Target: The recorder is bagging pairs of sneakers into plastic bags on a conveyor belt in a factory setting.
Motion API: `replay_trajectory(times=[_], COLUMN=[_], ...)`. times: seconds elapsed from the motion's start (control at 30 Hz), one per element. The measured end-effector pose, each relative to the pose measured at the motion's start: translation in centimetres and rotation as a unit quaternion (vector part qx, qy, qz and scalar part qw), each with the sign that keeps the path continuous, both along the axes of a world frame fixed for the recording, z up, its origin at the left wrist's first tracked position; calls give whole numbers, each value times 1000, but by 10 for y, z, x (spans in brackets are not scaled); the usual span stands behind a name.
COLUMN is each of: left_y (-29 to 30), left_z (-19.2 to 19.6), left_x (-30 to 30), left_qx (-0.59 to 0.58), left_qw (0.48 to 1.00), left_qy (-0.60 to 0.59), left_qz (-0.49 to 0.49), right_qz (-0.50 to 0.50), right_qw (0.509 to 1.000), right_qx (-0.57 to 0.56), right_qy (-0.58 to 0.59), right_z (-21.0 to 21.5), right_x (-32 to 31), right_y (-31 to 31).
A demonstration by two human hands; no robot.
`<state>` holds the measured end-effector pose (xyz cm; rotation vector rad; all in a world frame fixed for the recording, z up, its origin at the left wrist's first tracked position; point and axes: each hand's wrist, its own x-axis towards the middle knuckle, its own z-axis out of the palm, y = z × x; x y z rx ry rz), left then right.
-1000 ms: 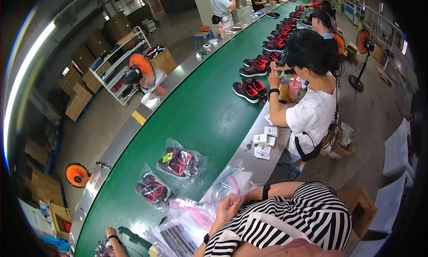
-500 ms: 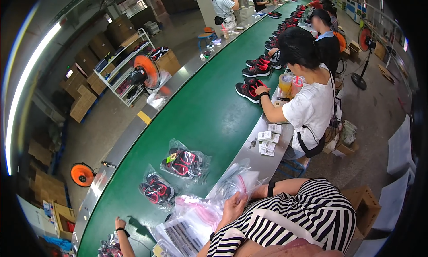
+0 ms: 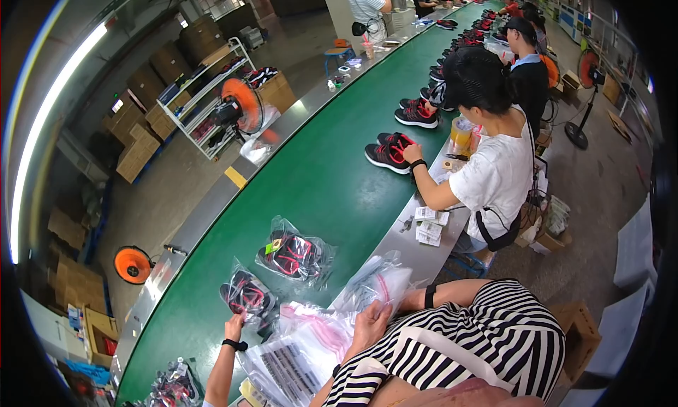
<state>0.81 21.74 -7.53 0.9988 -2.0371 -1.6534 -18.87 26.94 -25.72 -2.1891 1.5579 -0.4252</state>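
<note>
My left hand (image 3: 369, 325) is closed on the edge of a clear plastic bag (image 3: 382, 283) with a pink strip. From the right, my right hand (image 3: 396, 306) meets the same bag, its fingers mostly hidden by plastic and by my left hand. A pile of flat clear bags (image 3: 300, 361), some with dark print and pink strips, lies below and left of my hands. Beyond it on the green belt are two bagged pairs of black-and-red shoes, a farther pair (image 3: 293, 254) and a nearer pair (image 3: 248, 297). A co-worker's hand (image 3: 235, 327) touches the nearer one.
The green conveyor belt (image 3: 332, 195) runs away from me, with rows of shoes farther along. A co-worker in white (image 3: 494, 149) handles a shoe pair (image 3: 390, 153) at its right edge. White labels (image 3: 430, 232) lie on the metal ledge; more bagged shoes (image 3: 173, 386) sit lower left.
A co-worker's hand at lower left has reached forward to the nearer bagged shoes. More of the bagged shoes at lower left now shows. My hands stay nearly still on the bag.
</note>
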Motion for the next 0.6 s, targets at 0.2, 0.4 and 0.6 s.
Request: replay_trajectory(times=[0.2,0.4,0.6], left_y=[0,0,1], left_z=[4,-2,-9], left_x=[-3,-4,-4], left_qx=[-8,8,24], left_qw=[1000,1000,998], left_qy=[17,11,49], left_qz=[15,20,25], right_qz=[7,11,13], right_qw=[1000,999,999], right_qx=[-12,-16,-31], right_qy=[-12,-27,-34], right_z=[-10,-15,-26], right_x=[0,2,5], right_y=[-2,-5,-2])
